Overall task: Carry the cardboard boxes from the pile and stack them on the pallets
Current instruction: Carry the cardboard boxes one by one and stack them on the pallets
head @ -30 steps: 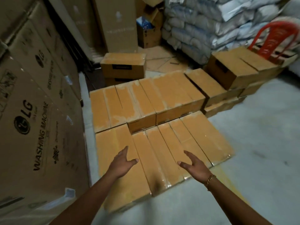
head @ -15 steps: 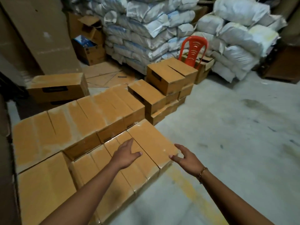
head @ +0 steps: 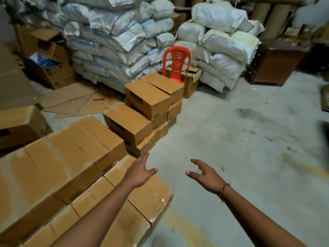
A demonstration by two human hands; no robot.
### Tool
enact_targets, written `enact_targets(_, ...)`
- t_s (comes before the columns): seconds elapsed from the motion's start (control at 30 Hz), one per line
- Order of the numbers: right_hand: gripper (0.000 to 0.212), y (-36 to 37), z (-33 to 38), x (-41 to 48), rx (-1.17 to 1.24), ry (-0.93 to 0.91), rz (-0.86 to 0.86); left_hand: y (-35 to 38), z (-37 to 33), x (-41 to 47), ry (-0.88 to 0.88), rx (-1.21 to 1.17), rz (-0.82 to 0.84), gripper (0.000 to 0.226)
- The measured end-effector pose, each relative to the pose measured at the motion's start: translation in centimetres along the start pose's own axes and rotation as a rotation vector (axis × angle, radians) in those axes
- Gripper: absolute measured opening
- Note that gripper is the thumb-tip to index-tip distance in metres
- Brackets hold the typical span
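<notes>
— Hands?
— Left hand [head: 140, 172]: fingers spread, holding nothing, over the right-hand corner of the low box rows [head: 71, 157]. Right hand [head: 206, 175]: fingers loosely curled, also empty, over bare floor [head: 240, 139].
— Boxes to carry?
— Stepped pile [head: 147, 100] stands on the floor ahead of both hands, untouched. Behind it are a red chair [head: 176, 63] and sacks [head: 115, 41].

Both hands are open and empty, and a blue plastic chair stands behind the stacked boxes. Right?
No: the head view shows the chair is red, not blue. The left hand and right hand are open and empty, and it stands behind the stacked boxes.
</notes>
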State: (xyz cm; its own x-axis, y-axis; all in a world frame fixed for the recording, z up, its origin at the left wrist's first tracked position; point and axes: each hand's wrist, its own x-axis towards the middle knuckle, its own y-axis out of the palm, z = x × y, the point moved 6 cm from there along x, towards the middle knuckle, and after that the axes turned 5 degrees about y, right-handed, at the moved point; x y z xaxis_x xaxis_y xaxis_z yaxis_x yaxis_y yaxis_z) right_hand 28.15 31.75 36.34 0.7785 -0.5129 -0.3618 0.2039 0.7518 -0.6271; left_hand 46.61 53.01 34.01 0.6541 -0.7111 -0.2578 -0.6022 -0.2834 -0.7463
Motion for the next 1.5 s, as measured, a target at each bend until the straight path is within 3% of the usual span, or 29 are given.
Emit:
enact_targets(0.47,0.061,-16.7,-2.7,22.8,0.185,0.083,-0.045,-3.3,-11.5,30.1,0.056,-0.136,-0.009,0.083)
enact_targets(0.7,0.058,-26.1,-5.3,37.6,0.163,0.058,0.043,-2.1,-16.3,44.9,-0.016,-0.242,-0.080,0.080)
enact_targets(0.87,0.055,-31.8,-4.9,47.4,0.123,0.036,0.128,-2.2,-18.8,52.5,-0.110,-0.323,-0.116,0.101)
enact_targets(1.07,0.052,-34.8,-2.2,58.8,0.095,-0.015,0.205,-4.2,-18.2,61.6,-0.188,-0.426,-0.171,0.107)
enact_targets(1.2,0.051,-35.0,-0.2,68.1,0.045,-0.053,0.266,-5.9,-16.7,68.8,-0.238,-0.471,-0.210,0.083)
enact_targets(1.3,0.050,-34.5,1.4,75.6,0.049,-0.050,0.308,-7.3,-14.8,74.6,-0.290,-0.531,-0.213,0.091)
enact_targets(1.5,0.053,-34.1,5.5,88.7,0.018,-0.027,0.390,-10.6,-11.6,87.1,-0.406,-0.656,-0.217,0.072)
